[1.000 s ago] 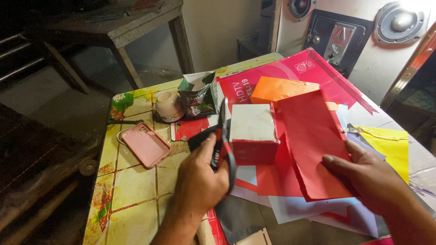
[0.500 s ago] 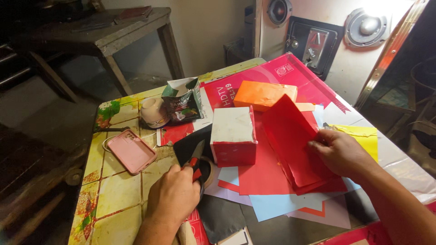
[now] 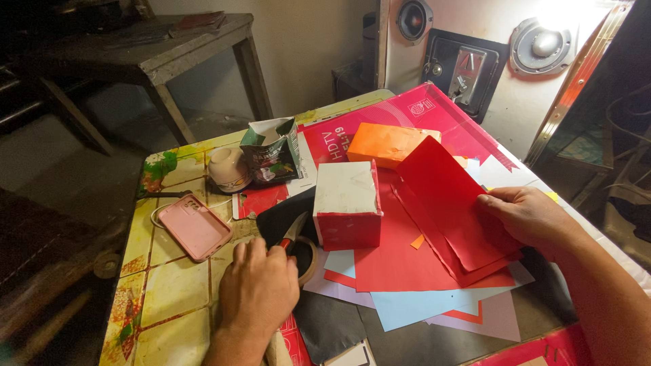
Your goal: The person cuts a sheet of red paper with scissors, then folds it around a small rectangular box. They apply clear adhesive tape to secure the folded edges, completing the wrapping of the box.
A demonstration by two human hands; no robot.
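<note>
Currently, held in two places. Left hand (image 3: 256, 291): closed over the red handles of the scissors (image 3: 293, 234), low on the table (image 3: 169, 285), against a roll of tape (image 3: 310, 261). Blades seemingly together, tip clear of the fist.

Right hand (image 3: 532, 217): pinched on the right edge of a folded red sheet (image 3: 451, 203), thumb on top, fingers beneath. Sheet lifted at its far end, near end resting on the paper pile.

Governing relation:
- Red sheet to the right of the scissors, well apart, with the red-and-white box (image 3: 347, 203) standing between.
- Long axis of the scissors: from the fist up and to the right, tip aimed at the near-left corner of the box.
- Long axis of the red sheet: from far-left down to near-right, roughly crossing the scissor line.
- Nearer to the scissors: left hand. Nearer to the sheet: right hand.

Count:
- Scissors: one. Tape roll: one.
- Boxes: two, counting the orange box (image 3: 392, 142) behind.
- Red sheets: at least two, one held and one flat beneath.
- Pink phone (image 3: 195, 226): one. Torn green carton (image 3: 274, 152): one. Small cup (image 3: 227, 169): one.
- Light blue sheet (image 3: 420, 305): one in view.
</note>
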